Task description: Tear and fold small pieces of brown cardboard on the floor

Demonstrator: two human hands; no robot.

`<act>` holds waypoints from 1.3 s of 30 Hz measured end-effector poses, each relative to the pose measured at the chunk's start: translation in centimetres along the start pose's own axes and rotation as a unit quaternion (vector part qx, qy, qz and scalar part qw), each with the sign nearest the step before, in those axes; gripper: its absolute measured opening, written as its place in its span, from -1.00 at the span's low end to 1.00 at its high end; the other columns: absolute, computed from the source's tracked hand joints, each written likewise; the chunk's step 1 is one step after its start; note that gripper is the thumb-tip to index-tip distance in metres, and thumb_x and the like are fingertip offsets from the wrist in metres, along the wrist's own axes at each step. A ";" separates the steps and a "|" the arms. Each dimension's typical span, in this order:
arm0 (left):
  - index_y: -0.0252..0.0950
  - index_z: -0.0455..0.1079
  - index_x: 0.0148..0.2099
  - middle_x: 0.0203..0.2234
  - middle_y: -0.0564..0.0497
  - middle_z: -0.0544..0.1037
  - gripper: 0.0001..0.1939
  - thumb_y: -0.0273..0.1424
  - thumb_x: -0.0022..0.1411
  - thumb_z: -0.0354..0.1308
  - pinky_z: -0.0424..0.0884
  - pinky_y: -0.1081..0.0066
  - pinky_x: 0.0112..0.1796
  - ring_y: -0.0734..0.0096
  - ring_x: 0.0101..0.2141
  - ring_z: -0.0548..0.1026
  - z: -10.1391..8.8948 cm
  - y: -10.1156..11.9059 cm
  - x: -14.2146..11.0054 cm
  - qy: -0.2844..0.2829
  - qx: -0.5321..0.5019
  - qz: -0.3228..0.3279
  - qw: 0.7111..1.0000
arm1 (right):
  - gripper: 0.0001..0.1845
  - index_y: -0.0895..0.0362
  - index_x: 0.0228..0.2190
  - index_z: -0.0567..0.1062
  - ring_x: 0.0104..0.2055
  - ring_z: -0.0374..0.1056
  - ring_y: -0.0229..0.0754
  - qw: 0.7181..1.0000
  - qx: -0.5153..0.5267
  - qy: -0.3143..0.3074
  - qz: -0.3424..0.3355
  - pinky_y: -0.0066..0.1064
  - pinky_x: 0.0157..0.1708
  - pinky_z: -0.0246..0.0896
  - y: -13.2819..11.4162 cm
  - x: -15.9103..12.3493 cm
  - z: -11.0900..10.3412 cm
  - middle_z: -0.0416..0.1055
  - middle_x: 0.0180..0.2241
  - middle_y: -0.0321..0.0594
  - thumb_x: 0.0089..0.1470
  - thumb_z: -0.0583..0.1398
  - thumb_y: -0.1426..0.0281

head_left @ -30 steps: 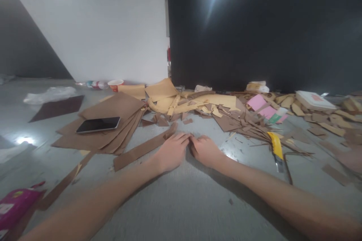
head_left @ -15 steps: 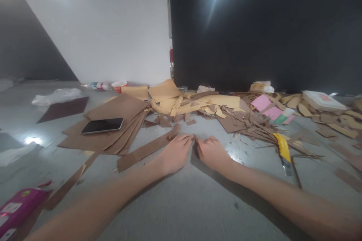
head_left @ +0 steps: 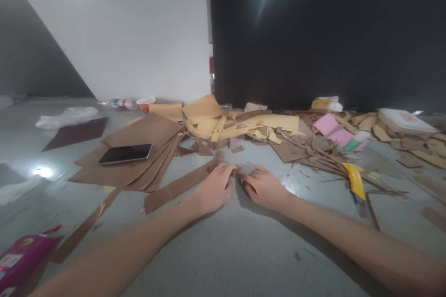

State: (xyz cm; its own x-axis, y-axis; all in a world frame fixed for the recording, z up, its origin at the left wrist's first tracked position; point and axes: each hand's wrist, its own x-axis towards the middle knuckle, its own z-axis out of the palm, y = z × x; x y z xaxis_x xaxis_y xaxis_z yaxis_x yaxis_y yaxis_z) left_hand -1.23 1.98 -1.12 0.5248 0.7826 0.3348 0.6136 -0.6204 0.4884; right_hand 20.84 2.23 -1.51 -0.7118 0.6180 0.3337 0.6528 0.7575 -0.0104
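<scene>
Near the middle of the grey table my left hand (head_left: 215,189) and my right hand (head_left: 265,188) meet at the fingertips, both closed in a pinch. Between them is a small piece of brown cardboard (head_left: 237,171), mostly hidden by the fingers. A long brown cardboard strip (head_left: 179,189) lies flat just left of my left hand, its far end bent up. Small brown scraps (head_left: 237,149) are scattered beyond my fingers. To the right of my right hand lies a yellow utility knife (head_left: 355,181) beside a heap of thin cardboard offcuts (head_left: 310,146).
At the left, a black phone (head_left: 126,153) rests on stacked brown cardboard sheets (head_left: 148,130). A purple packet (head_left: 24,257) sits at the near left. Along the back are a paper cup (head_left: 146,103), a bottle (head_left: 122,103), yellow scraps (head_left: 204,110) and a white box (head_left: 406,122).
My left fingers have lifted and curled slightly at the pinch, and my right fingers have shifted a little. The whole view has tilted slightly downward.
</scene>
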 end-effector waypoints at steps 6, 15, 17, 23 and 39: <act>-0.31 0.32 0.16 0.01 -0.18 0.52 -0.62 -0.63 0.36 -0.05 0.41 0.05 0.16 0.10 0.11 0.45 0.0 0.3 -0.1 -0.021 0.027 -0.001 0.999 | -0.72 0.21 -0.09 0.58 -0.37 0.41 -0.13 1.000 -0.014 -0.018 0.015 -0.27 -0.20 0.05 -0.1 0.1 -0.1 0.55 -0.44 -0.16 0.29 0.10 0.51; -0.33 0.26 0.33 0.31 -0.24 0.36 -0.52 -0.53 0.40 -0.04 0.23 -0.03 0.33 0.06 0.33 0.28 0.1 0.3 -0.2 -0.040 0.080 0.024 0.996 | -0.79 0.16 -0.25 0.53 -0.39 0.43 -0.12 0.996 -0.003 0.002 0.094 -0.29 -0.18 0.08 0.0 0.2 -0.4 0.56 -0.46 -0.18 0.33 0.13 0.33; -0.32 0.30 0.31 0.30 -0.22 0.38 -0.54 -0.53 0.42 -0.05 0.25 -0.01 0.32 0.07 0.32 0.30 0.0 0.4 -0.2 -0.044 0.088 0.026 0.995 | -0.72 0.15 -0.26 0.52 -0.39 0.42 -0.11 0.997 -0.014 -0.004 0.077 -0.30 -0.18 0.08 0.6 0.3 -0.6 0.54 -0.47 -0.17 0.38 0.13 0.23; -0.39 0.35 0.26 0.27 -0.23 0.41 -0.58 -0.52 0.43 -0.06 0.24 0.01 0.34 0.07 0.31 0.31 -0.1 0.6 -0.2 -0.045 0.100 0.018 0.994 | -0.66 0.15 -0.17 0.58 -0.35 0.44 -0.14 1.000 -0.009 -0.005 0.027 -0.31 -0.17 0.08 2.8 0.4 -0.5 0.57 -0.42 -0.18 0.48 0.08 0.24; -0.36 0.19 0.36 0.18 -0.25 0.47 -0.47 -0.56 0.38 -0.05 0.35 0.01 0.25 0.06 0.25 0.37 0.0 0.6 -0.2 -0.034 0.058 -0.014 0.998 | -0.69 0.13 -0.05 0.59 -0.28 0.52 -0.16 0.999 0.038 -0.011 0.015 -0.30 -0.15 0.16 2.7 0.2 -0.1 0.64 -0.28 -0.17 0.50 0.07 0.31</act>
State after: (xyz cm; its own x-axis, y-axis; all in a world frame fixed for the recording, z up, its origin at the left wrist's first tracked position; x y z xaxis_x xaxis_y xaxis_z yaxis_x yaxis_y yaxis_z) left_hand -1.02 1.46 -0.89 0.5424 0.7972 0.2651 0.6913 -0.6028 0.3984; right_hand 22.49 4.41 -1.37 -0.6978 0.6453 0.3110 0.6537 0.7511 -0.0916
